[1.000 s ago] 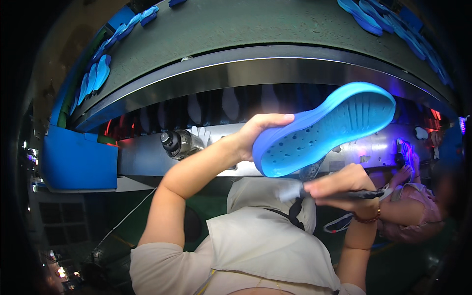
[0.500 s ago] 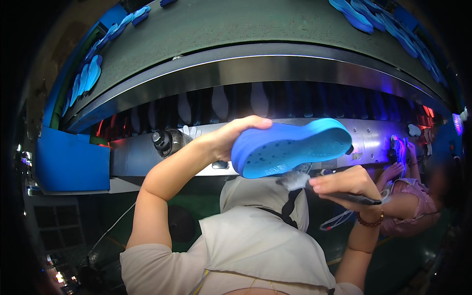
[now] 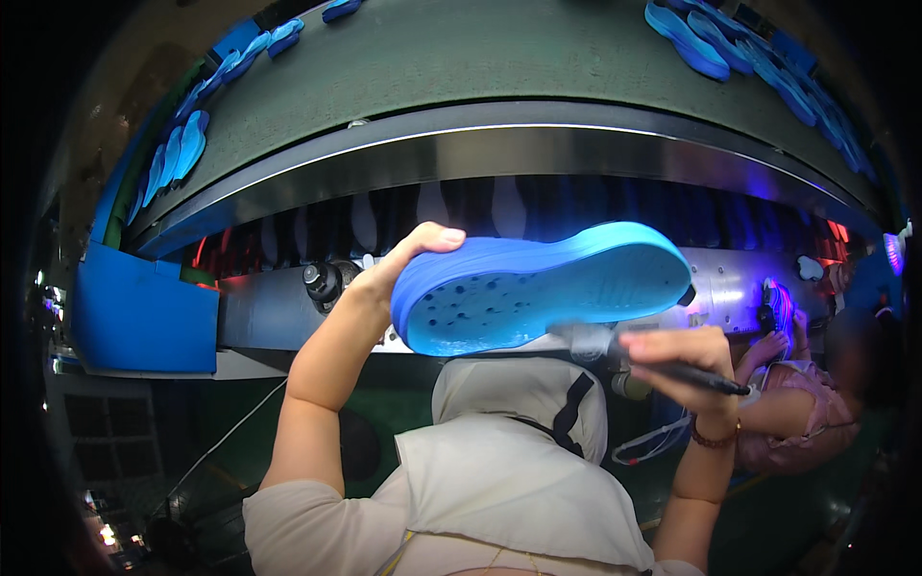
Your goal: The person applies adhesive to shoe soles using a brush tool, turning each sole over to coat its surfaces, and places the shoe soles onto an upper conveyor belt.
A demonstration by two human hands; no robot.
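My left hand [image 3: 408,254] grips the left end of a blue shoe sole [image 3: 567,285], its fingers partly hidden behind it. The sole lies lengthwise in the air, its pale blue, dimpled hollow face turned toward me and its rim darker blue. Closed around the dark handle of a brush [image 3: 588,342], my right hand [image 3: 684,363] is just below the sole's right half. Motion blurs the bristles, which are close to the sole's lower edge; whether they touch it I cannot tell.
Beyond a metal rail [image 3: 461,144] runs a green conveyor belt [image 3: 499,58], with blue soles [image 3: 687,38] along both sides. A black-capped bottle [image 3: 324,281] stands on the metal ledge behind my left arm. At right, another person [image 3: 797,408] handles a purple-lit shoe piece [image 3: 780,305].
My left hand has shifted left with the sole, which now shows more of its hollow face. The brush bristles have moved slightly up and right.
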